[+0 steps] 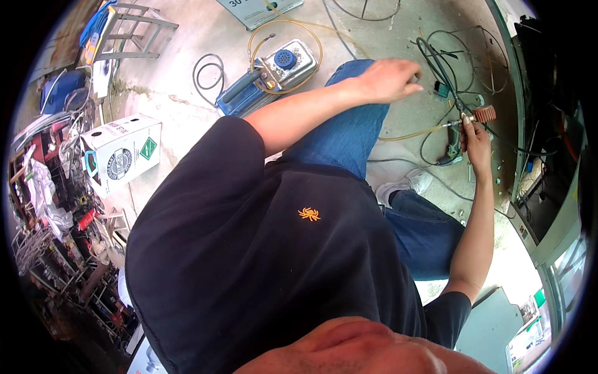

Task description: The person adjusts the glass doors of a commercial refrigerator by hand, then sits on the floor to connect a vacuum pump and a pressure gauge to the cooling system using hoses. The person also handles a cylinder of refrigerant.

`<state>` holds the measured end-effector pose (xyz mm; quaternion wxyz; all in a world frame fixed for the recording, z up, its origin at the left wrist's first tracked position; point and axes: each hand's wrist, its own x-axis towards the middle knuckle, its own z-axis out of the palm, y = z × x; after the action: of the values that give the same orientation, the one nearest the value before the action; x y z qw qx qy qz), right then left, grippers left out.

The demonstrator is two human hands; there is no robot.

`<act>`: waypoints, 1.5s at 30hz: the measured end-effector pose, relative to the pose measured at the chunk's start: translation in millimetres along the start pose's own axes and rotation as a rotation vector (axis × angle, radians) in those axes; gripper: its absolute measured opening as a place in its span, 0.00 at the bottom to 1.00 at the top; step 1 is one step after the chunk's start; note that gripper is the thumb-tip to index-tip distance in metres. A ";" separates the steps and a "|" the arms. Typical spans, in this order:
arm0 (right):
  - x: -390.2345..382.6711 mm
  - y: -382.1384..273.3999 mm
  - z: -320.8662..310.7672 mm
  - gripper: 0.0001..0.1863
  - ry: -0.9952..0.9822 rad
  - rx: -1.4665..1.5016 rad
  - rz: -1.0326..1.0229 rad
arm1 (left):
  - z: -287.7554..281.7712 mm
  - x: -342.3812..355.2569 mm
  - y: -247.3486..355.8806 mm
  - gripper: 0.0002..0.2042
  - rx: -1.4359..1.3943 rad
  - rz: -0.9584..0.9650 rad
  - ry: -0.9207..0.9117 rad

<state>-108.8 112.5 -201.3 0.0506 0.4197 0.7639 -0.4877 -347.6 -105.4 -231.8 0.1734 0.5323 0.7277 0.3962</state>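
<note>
Over my raised knee, my left hand hangs with its fingers loosely curled and the thumb apart, and nothing shows in it. At the right, my right hand pinches a brass fitting with thumb and fingers. A translucent yellow hose runs into that fitting from the left. Just beyond the fingers is a reddish-brown, ribbed round part, apparently a gauge, its dial turned from view. Close below the fitting lies a dark green power tool, partly covered by the right hand.
A blue pump stands beside a metal canister with a blue round cap, ringed by yellow hose. Black cables tangle at the upper right near a dark cabinet. A white carton, heaped scrap and a metal stool are leftward.
</note>
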 end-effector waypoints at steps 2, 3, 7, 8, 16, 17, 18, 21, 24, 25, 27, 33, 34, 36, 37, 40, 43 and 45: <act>2.7 8.5 3.0 0.25 -0.041 -0.053 0.035 | -42.4 -42.9 -48.7 0.14 0.101 -0.211 0.132; 6.6 9.7 3.4 0.25 -0.067 -0.044 0.040 | -70.3 -69.7 -66.5 0.14 0.143 -0.346 0.184; 7.6 3.7 1.6 0.24 -0.096 -0.048 0.044 | -146.7 -184.8 -130.9 0.18 0.505 -0.717 0.298; 8.0 2.5 0.7 0.24 -0.108 -0.040 0.043 | -156.2 -209.9 -142.2 0.19 0.616 -0.760 0.254; 18.8 -23.4 -3.9 0.24 -0.103 -0.098 0.020 | -155.8 -229.9 -191.0 0.32 0.256 -0.885 -0.221; 16.7 -30.7 -2.7 0.24 -0.100 -0.113 0.013 | -159.1 -227.9 -195.4 0.32 0.162 -0.869 -0.273; 13.5 -38.8 -1.7 0.24 -0.098 -0.127 0.006 | -158.7 -228.1 -195.9 0.32 0.140 -0.924 -0.314; 9.6 -48.8 -2.9 0.25 -0.108 -0.132 -0.033 | -160.6 -226.5 -191.5 0.32 0.129 -0.926 -0.327; 12.8 -52.6 -6.1 0.25 -0.144 -0.145 -0.069 | -155.9 -233.4 -196.3 0.31 0.167 -0.886 -0.243; 13.9 -55.3 -6.1 0.25 -0.150 -0.159 -0.079 | -154.1 -233.9 -194.9 0.31 0.162 -0.883 -0.230; 16.0 -63.8 -6.7 0.25 -0.162 -0.179 -0.117 | -155.3 -231.6 -186.9 0.31 0.160 -0.904 -0.210; 32.7 -70.4 -14.7 0.24 -0.178 -0.274 -0.204 | -124.1 -242.9 -165.4 0.29 0.134 -0.996 -0.141; 32.1 -71.0 -16.8 0.24 -0.179 -0.280 -0.213 | -115.7 -252.2 -150.8 0.28 0.106 -0.960 -0.020; 32.4 -73.8 -16.8 0.26 -0.181 -0.273 -0.216 | -115.9 -279.7 -132.4 0.25 -0.052 -1.136 0.044; 35.4 -69.7 -21.5 0.26 -0.168 -0.279 -0.202 | -112.0 -289.0 -113.6 0.23 -0.104 -1.139 0.152; 60.7 -62.3 -27.3 0.25 -0.204 -0.253 -0.182 | -105.4 -344.5 -86.8 0.19 -0.445 -1.349 0.353; 97.0 -51.1 -31.5 0.24 -0.263 -0.169 -0.159 | -75.2 -406.5 -56.0 0.20 -0.655 -1.526 0.637; 127.5 -41.0 -34.0 0.24 -0.284 -0.162 -0.159 | -64.8 -447.0 -28.1 0.21 -0.797 -1.645 0.846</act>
<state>-207.7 207.7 -216.9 0.1528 0.2792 0.8166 -0.4815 -242.3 -541.9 -288.3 0.2860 -0.4167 0.6855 0.5241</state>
